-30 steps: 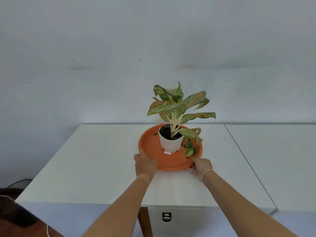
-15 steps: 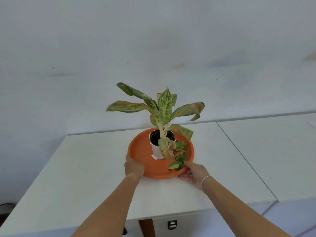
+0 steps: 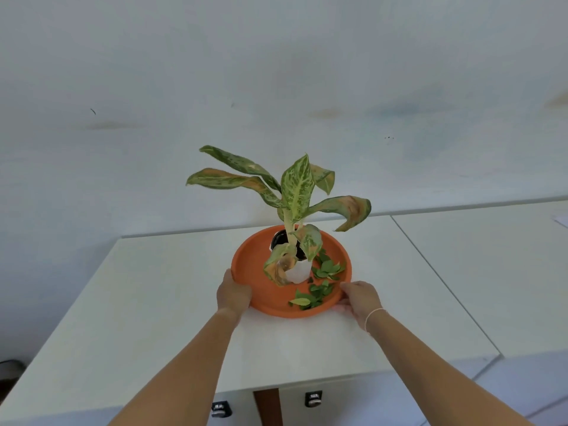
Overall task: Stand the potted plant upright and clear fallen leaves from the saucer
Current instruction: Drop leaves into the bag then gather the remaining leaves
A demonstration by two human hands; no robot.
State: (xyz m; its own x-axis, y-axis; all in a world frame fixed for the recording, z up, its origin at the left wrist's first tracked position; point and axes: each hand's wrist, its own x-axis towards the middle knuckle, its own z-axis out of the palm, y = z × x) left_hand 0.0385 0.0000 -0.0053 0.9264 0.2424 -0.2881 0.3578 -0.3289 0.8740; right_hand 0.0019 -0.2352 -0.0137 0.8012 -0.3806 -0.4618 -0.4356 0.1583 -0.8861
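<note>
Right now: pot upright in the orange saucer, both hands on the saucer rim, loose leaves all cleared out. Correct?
Not quite. The head view shows the fallen leaves lying in the orange saucer, on its right and near side, so they are not cleared. The rest holds: the white pot stands upright in the saucer, with the left hand and right hand at its rim.

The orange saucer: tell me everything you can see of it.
The orange saucer is round and shallow with a raised rim, looks like plastic or terracotta, and lies flat on the white table. A white pot stands upright in it, with loose green leaves scattered at its front right. The left hand and right hand grip its near rim.
</note>
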